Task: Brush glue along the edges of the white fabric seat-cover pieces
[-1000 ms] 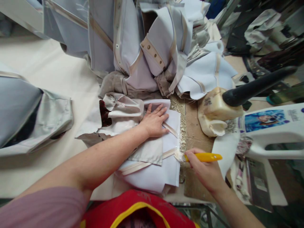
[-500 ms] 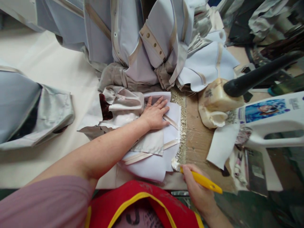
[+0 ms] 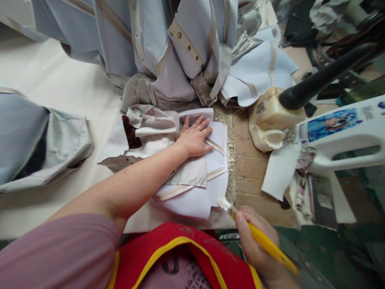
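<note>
My left hand (image 3: 196,137) lies flat with its fingers spread on a white sewn panel (image 3: 218,188) that carries beige tape strips. Crumpled pale lining (image 3: 156,130) bunches beside that hand, toward the left. In my right hand (image 3: 257,237) is a yellow-handled brush (image 3: 272,247), gripped between thumb and fingers. Its white-coated bristles (image 3: 224,204) are at the panel's lower right edge. Whether the bristles touch the panel or the board I cannot tell. Along the panel's right edge runs a crusty strip of dried glue (image 3: 230,160) on brown cardboard (image 3: 246,180).
A cream plastic container (image 3: 264,116) with a black handle (image 3: 325,76) stands right of the cardboard. Beyond it are a white jug (image 3: 345,136), small snips (image 3: 300,194) and a phone (image 3: 323,200). Grey-white sewn pieces (image 3: 192,44) pile up behind; another piece (image 3: 45,140) lies left.
The brush handle has swung lower and steeper in my right hand, its bristles staying near the panel's lower corner. My left hand stays pressed on the panel. The whole view has shifted slightly.
</note>
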Tool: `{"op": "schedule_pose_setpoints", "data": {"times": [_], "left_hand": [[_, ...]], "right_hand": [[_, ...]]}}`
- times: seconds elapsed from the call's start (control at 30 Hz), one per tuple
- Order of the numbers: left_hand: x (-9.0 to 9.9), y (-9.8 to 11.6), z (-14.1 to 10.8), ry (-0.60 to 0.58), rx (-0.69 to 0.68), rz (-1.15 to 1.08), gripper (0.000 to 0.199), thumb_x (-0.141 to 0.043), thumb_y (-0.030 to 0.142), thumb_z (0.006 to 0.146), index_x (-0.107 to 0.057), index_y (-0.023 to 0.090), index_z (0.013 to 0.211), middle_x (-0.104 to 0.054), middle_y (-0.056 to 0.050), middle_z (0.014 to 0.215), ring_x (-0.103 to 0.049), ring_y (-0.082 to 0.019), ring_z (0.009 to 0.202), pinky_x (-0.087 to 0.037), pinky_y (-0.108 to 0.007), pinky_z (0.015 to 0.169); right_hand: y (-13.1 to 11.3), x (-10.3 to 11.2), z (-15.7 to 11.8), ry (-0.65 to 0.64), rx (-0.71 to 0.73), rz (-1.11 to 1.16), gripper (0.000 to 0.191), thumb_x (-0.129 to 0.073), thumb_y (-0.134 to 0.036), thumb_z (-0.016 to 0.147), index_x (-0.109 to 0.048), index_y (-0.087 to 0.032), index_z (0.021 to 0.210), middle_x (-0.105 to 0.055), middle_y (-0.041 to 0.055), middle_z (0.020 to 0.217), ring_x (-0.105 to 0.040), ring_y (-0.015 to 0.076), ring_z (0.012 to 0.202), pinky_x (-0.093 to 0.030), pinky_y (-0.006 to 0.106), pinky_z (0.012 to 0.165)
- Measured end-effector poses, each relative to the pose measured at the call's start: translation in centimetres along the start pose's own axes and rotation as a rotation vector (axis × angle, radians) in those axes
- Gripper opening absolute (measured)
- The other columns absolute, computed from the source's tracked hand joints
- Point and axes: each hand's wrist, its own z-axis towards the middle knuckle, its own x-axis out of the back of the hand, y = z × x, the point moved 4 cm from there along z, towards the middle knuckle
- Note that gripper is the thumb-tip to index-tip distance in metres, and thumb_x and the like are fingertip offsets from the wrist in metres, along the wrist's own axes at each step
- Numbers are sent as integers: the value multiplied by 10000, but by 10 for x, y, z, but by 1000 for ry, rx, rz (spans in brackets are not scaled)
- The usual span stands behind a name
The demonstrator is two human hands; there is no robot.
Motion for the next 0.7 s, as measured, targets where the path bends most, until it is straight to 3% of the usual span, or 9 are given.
{"op": "schedule_pose_setpoints", "data": {"times": [0.1, 0.17, 0.27, 0.37, 0.47, 0.53, 0.63, 0.7], "left_hand": [[0, 2, -1, 7, -7, 5, 663, -488, 578, 784, -427, 225, 1341, -221, -52, 1520, -84, -278, 1408, 101, -608, 1075], [2, 5, -4, 28, -14, 17, 641, -489, 559, 796, -436, 212, 1332, -243, -59, 1512, -106, -279, 1402, 66, -610, 1080], [16, 3, -10, 112, 19, 49, 551, -472, 484, 837, -445, 217, 1318, -284, -50, 1496, -192, -262, 1375, -81, -550, 1102], [40, -15, -10, 216, 160, 106, 586, -514, 471, 819, -392, 256, 1351, -304, -53, 1478, -247, -286, 1340, -225, -496, 1063], [55, -37, 2, 73, 288, 161, 665, -603, 450, 752, -409, 205, 1339, -428, -134, 1374, -357, -333, 1265, -314, -499, 1003], [62, -45, 13, -61, 301, 181, 533, -644, 359, 715, -550, 160, 1201, -564, -159, 1213, -493, -327, 1136, -398, -447, 930], [80, -41, 20, -165, 262, 179, 279, -658, 261, 677, -678, 172, 941, -680, -104, 948, -621, -260, 893, -476, -313, 762], [104, -31, 17, -195, 225, 162, 216, -646, 273, 691, -691, 210, 893, -692, -40, 840, -633, -209, 791, -471, -254, 687]], "right_hand": [[-2, -3, -1, -39, 74, 26, 142, -471, -126, 877, -595, -192, 898, -640, 32, 789, -606, 164, 764, -475, 291, 749], [-2, -6, 0, -82, 71, 44, 144, -462, -132, 884, -592, -191, 861, -634, 20, 748, -601, 147, 715, -476, 266, 706], [1, 3, -4, -83, -14, 26, 209, -456, -202, 901, -583, -197, 736, -610, 5, 663, -588, 133, 626, -461, 235, 602], [16, 24, -14, -50, -166, -48, 265, -464, -304, 909, -628, -208, 725, -633, 0, 651, -604, 133, 595, -460, 212, 542], [39, 46, -21, 93, -366, -129, 311, -476, -428, 892, -683, -209, 815, -674, 12, 685, -636, 160, 614, -479, 216, 525], [49, 54, -22, 183, -472, -127, 375, -477, -506, 867, -692, -199, 857, -689, 30, 713, -649, 188, 643, -491, 239, 536], [51, 57, -16, 254, -540, -57, 427, -507, -569, 820, -692, -191, 895, -698, 46, 754, -656, 213, 694, -506, 262, 584], [48, 62, -12, 321, -546, -8, 432, -525, -573, 805, -682, -181, 898, -693, 56, 763, -649, 220, 716, -505, 272, 605]]}}
